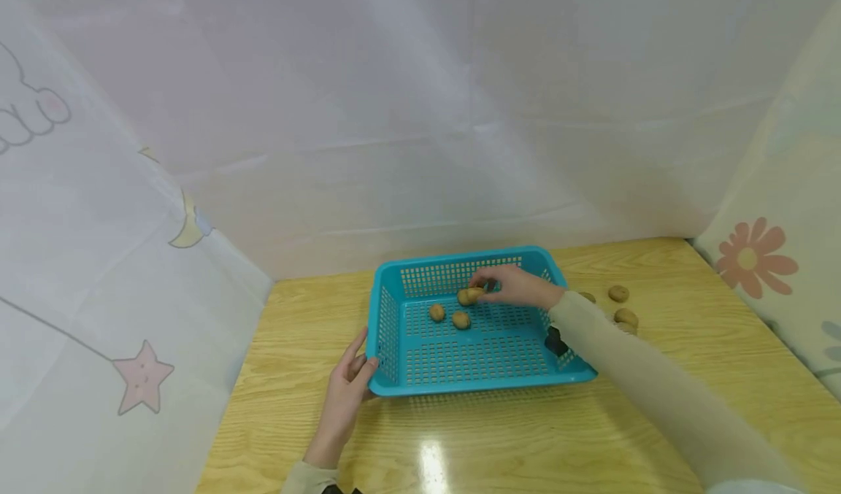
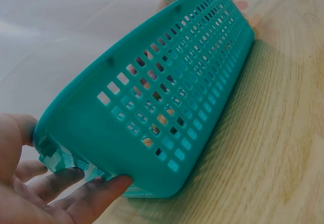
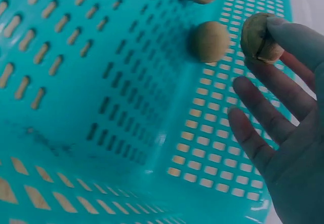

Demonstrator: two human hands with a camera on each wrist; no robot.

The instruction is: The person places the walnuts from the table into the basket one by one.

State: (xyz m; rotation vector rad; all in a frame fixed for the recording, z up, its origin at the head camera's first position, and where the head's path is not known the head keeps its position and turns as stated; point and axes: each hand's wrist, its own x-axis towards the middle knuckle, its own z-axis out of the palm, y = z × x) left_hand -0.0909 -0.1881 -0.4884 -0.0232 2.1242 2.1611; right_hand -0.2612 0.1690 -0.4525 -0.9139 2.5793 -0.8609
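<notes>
A turquoise plastic basket [image 1: 482, 387] with slotted walls stands on the table. At its left end my left hand [image 1: 346, 381] grips the rim, thumb at the edge and the other fingers [image 2: 98, 198] against the outside. Inside the basket, over the far part, my right hand [image 1: 515, 286] pinches a walnut [image 3: 260, 37] between thumb and fingertips. Two loose walnuts, one [image 1: 436, 312] farther left and one [image 1: 461, 320] nearer, lie on the basket floor. Another walnut [image 1: 466, 297] sits right by the held one, partly hidden in the head view.
To the right of the basket, several walnuts [image 1: 619, 293] lie on the wooden table [image 1: 296, 333], some partly covered by the right sleeve [image 1: 644, 377]. A pale printed cloth [image 1: 420, 129] hangs behind the table and along both sides.
</notes>
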